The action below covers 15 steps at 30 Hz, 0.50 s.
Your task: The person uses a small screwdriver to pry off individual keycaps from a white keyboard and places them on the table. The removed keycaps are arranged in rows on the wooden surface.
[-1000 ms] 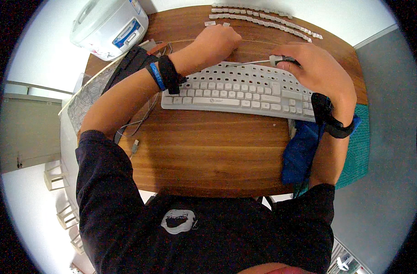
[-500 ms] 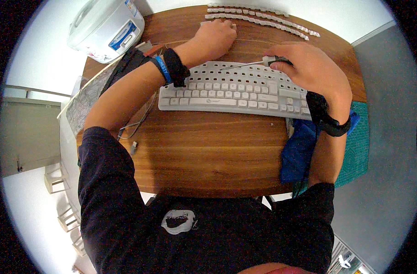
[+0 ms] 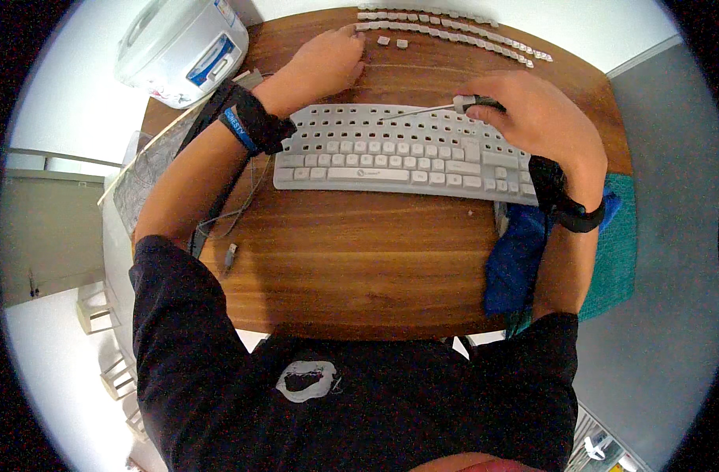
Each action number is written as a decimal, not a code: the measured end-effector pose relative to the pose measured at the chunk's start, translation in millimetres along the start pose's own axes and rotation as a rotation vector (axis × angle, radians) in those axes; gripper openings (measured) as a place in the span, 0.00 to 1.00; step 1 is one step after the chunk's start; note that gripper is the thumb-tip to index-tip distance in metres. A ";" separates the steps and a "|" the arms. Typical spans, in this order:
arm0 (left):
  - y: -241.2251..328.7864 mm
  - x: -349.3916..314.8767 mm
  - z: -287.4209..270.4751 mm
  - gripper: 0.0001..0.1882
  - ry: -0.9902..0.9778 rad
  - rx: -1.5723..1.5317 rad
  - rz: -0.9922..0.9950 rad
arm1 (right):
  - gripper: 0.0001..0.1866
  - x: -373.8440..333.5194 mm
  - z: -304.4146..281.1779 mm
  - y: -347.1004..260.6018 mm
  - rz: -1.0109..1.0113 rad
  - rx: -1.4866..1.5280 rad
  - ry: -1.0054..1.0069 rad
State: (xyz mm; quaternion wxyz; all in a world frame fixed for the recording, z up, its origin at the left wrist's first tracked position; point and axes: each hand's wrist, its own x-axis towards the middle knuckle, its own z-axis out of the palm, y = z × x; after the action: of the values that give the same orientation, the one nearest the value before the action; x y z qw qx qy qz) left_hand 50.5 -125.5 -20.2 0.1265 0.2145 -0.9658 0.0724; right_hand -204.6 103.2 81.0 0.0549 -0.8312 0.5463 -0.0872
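Note:
A white keyboard [image 3: 359, 175] lies across the desk; its upper rows are bare of caps, with small dark switch openings showing, while the lower rows still carry white keycaps. My right hand [image 3: 532, 114] is closed round the grey-and-black handle of a screwdriver [image 3: 430, 111]. Its thin shaft points left over the bare rows. Beyond the keyboard's upper left, my left hand [image 3: 328, 61] rests on the desk with fingers bent together at the left end of the keycap rows; what lies under the fingertips is hidden. Two loose keycaps [image 3: 392, 42] sit just right of it.
Long rows of keycaps [image 3: 454, 39] line the desk's far edge. A white rice cooker [image 3: 182, 55] stands at the far left. A cable with a USB plug [image 3: 230, 256] lies left, near a blue cloth-like item [image 3: 513, 256] and green cutting mat [image 3: 615, 252] on the right.
My left hand has moved left along the far side of the desk, uncovering two loose keycaps. My right hand and the screwdriver have stayed nearly still.

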 end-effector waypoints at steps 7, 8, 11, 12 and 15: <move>7.9 -1.3 -21.4 0.14 -0.189 -0.092 -0.018 | 0.16 -0.9 4.3 2.1 -0.026 0.001 0.038; 5.3 0.4 -18.6 0.14 -0.196 -0.093 -0.020 | 0.16 -0.4 3.9 1.7 -0.023 -0.002 0.031; -4.0 3.2 -13.8 0.13 -0.185 -0.119 0.006 | 0.16 0.2 2.7 -0.6 -0.008 -0.009 0.018; -5.8 3.4 -13.4 0.13 -0.177 -0.131 0.020 | 0.16 0.1 2.5 -1.5 0.000 -0.010 0.018; -4.8 7.0 -17.9 0.13 -0.208 -0.119 -0.007 | 0.17 -1.6 0.5 -3.1 0.020 -0.024 0.010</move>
State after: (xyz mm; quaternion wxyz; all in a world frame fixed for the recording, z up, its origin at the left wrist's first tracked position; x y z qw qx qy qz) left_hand 50.2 -129.1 -0.6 0.0381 0.2162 -0.9756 -0.0079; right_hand -202.3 105.9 81.0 0.0430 -0.8259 0.5559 -0.0839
